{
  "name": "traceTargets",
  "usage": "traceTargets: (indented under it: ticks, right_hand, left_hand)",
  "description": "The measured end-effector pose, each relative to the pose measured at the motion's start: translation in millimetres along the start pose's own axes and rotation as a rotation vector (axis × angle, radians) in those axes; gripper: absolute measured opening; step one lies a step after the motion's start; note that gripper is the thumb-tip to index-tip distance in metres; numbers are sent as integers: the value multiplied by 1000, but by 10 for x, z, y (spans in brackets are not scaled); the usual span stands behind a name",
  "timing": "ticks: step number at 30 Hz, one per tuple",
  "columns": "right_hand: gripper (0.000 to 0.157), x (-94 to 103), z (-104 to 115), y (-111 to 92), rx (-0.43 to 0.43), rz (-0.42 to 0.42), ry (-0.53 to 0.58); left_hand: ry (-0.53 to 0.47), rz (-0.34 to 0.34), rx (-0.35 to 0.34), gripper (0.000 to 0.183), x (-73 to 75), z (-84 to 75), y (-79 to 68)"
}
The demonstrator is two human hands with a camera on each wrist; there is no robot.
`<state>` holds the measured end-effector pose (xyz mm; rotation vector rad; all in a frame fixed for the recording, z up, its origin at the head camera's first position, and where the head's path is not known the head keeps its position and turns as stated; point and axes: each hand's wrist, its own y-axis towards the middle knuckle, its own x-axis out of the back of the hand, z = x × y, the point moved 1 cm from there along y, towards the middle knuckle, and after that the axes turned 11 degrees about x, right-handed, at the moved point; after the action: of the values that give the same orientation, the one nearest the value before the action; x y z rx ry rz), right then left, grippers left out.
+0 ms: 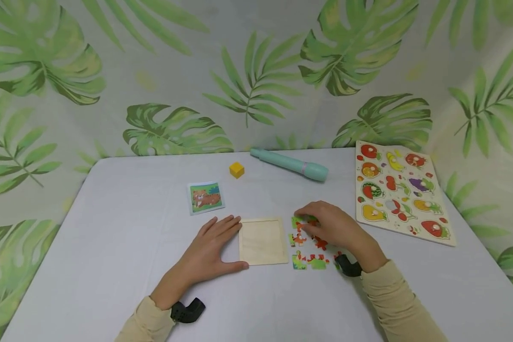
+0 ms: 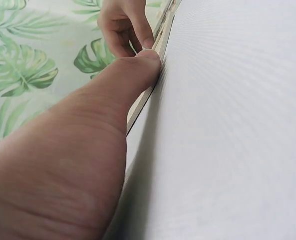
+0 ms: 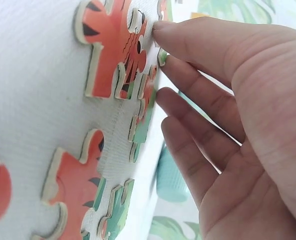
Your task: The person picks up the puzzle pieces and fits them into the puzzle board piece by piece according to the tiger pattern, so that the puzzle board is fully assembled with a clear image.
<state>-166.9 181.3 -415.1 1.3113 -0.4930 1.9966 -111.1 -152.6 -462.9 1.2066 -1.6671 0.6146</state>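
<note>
In the head view my left hand (image 1: 213,249) lies at the left side of a square wooden puzzle tray (image 1: 263,241), fingers spread and straight. Its fingertips touch the tray's upper left corner and its thumb the lower left corner. My right hand (image 1: 331,225) reaches over several loose jigsaw pieces (image 1: 318,262) with orange and green print, right of the tray. Thumb and index finger pinch a green-edged puzzle piece (image 1: 297,222) at the group's upper left. The right wrist view shows the other fingers extended beside striped orange pieces (image 3: 75,182).
A small tiger picture card (image 1: 206,197) lies behind my left hand. Farther back are a yellow cube (image 1: 237,170) and a teal flashlight-shaped object (image 1: 288,164). At the right rests a fruit peg board (image 1: 399,194). A leaf-print cloth (image 1: 256,76) hangs behind the white table.
</note>
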Motion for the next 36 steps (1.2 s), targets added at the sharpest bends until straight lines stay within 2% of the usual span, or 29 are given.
traceTargets:
  ticks: [13,21,36]
  right_hand:
    - [30,5,-13,13,22,-6,-12]
    - [28,-11,-32,30,33,-1,-26]
    - [27,-7,-26,-13,25,-15,-59]
  left_hand:
    - [12,-5,-45,99,7,4,34]
    - [28,25,-19,105,17,-2,23]
    - [22,37,-11,104,-1,-21,8]
